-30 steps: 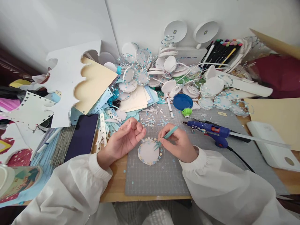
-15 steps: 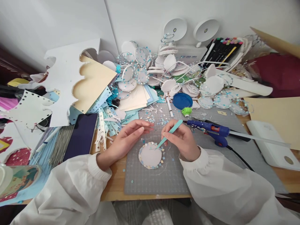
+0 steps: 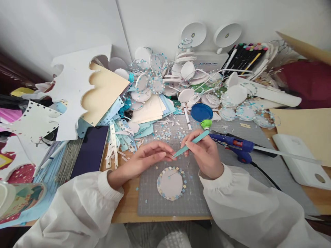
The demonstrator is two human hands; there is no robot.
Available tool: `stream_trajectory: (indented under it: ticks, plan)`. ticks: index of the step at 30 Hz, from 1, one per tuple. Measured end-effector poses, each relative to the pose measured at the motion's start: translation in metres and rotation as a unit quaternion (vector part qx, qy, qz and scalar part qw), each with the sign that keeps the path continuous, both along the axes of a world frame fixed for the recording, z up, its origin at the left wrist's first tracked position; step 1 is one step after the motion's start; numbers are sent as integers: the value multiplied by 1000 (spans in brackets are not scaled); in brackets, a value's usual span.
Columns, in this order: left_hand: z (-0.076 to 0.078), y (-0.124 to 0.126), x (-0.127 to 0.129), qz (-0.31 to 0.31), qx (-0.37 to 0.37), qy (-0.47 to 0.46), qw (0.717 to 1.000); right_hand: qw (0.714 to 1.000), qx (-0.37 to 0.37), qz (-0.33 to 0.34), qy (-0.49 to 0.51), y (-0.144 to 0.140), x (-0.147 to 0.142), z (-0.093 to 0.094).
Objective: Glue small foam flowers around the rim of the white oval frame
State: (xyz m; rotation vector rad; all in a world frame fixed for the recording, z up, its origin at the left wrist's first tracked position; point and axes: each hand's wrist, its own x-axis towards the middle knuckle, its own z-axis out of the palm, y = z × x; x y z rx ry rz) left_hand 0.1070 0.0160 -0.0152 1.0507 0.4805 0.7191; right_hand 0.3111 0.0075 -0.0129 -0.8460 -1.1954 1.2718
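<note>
Turquoise tweezers (image 3: 192, 143) slant down to the left, gripped in my right hand (image 3: 204, 155). Their tips reach the fingertips of my left hand (image 3: 146, 156), which is half curled with thumb and fingers apart. Whether the tips touch those fingers, or hold anything, I cannot tell. Below both hands a round white disc (image 3: 172, 184), edged with small blue, yellow and white stars, lies flat on the grey cutting mat (image 3: 150, 206). Neither hand touches the disc. Loose paper stars (image 3: 165, 134) are scattered beyond my left hand.
To the right lies a blue glue gun (image 3: 232, 141) with its cord. A dark phone (image 3: 89, 151) and bundled wires (image 3: 67, 160) are at left. Behind are a blue lid (image 3: 201, 112), a green cap (image 3: 206, 124), and piled white discs (image 3: 186, 95); a white box (image 3: 301, 160) sits far right.
The tweezers have lifted off the disc and come to my left fingertips. The disc has shifted slightly right and towards me. My left hand has moved a little right and lower.
</note>
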Motion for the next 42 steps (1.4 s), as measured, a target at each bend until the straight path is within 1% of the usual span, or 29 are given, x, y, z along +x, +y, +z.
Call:
stream_trajectory:
  ticks: [2, 6, 7, 8, 9, 10, 11, 13, 15, 16, 17, 18, 19, 20, 24, 26, 28, 30, 33, 37, 42]
  plan:
    - [0, 1, 0, 47, 31, 26, 998, 1000, 9, -5, -21, 2, 3, 3]
    - [2, 2, -1, 135, 94, 67, 984, 992, 41, 8, -120, 4, 9, 7]
    - [3, 2, -2, 156, 122, 95, 976, 989, 45, 15, -138, 5, 10, 8]
    - [4, 2, -2, 174, 164, 134, 962, 988, 46, 20, -148, 5, 11, 7]
    - [5, 1, -3, 183, 219, 179, 941, 987, 44, 23, -154, 5, 11, 7]
    - [6, 0, -3, 177, 280, 225, 916, 987, 43, 21, -156, 4, 11, 6]
    - [7, -1, -4, 155, 341, 262, 889, 987, 42, 15, -157, 4, 11, 6]
    - [7, -2, -4, 74, 440, 299, 844, 987, 41, -1, -155, 4, 10, 5]
    - [5, -2, -4, -4, 493, 313, 812, 988, 39, -19, -149, 5, 9, 5]
    - [5, -2, -3, -28, 507, 316, 802, 988, 37, -26, -147, 5, 8, 6]
    - [5, -2, -3, -44, 510, 317, 798, 989, 34, -30, -143, 6, 8, 6]
    - [5, -3, -3, -53, 504, 312, 803, 989, 31, -35, -137, 6, 8, 6]
    - [6, -3, -3, -56, 489, 301, 817, 991, 27, -40, -127, 7, 9, 6]
    - [7, -3, -3, -55, 464, 287, 836, 992, 23, -41, -114, 7, 9, 6]
    - [13, -2, -5, -28, 313, 233, 920, 999, 9, -18, -36, 7, 11, 4]
    - [14, -1, -6, -16, 237, 207, 949, 1000, 2, 4, -7, 6, 12, 3]
    - [12, -1, -7, -8, 180, 178, 967, 1000, -7, 25, 9, 6, 12, 2]
    - [10, 0, -8, -1, 143, 148, 979, 999, -19, 44, 16, 5, 10, 2]
    - [7, -1, -8, 11, 108, 110, 988, 996, -42, 81, 21, 3, 7, 0]
    - [6, -1, -8, 23, 86, 101, 991, 988, -69, 140, 18, 1, 2, -1]
    - [6, -1, -7, 27, 48, 76, 996, 984, -68, 167, -16, 0, -1, 0]
